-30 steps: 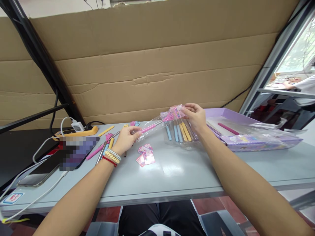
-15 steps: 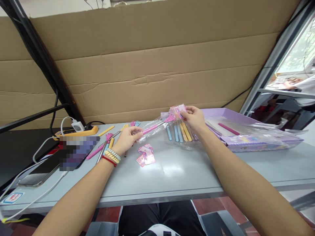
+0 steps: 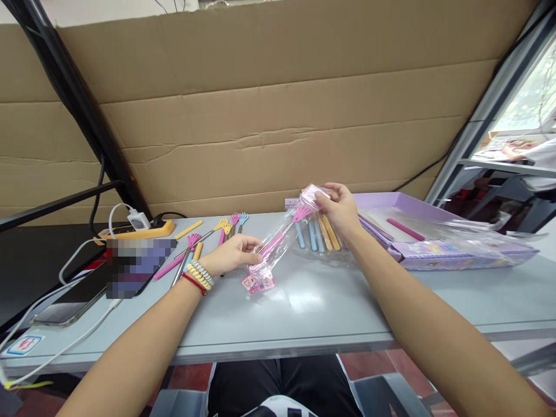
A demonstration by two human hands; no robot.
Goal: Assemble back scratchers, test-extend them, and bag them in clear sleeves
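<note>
A pink back scratcher with a small hand-shaped head lies slantwise in a clear plastic sleeve, above the table. My right hand pinches the upper end of the sleeve, by a pink printed card. At the lower left edge, my left hand has thumb and fingers closed on the sleeve beside the handle. Loose pink printed cards lie under the sleeve's bottom end. Several unwrapped back scratchers in pink, yellow and blue lie left of and behind my left hand. More wrapped ones with blue and yellow handles rest below my right hand.
A purple box with plastic wrapping and a dark pink stick stands at the right. Phones, white cables and a yellow power strip occupy the left. A cardboard sheet closes off the back.
The sleeve with the pink back scratcher now slopes more steeply, its lower end hanging over the cards. My left hand has shifted slightly right and down; my right hand has barely moved.
</note>
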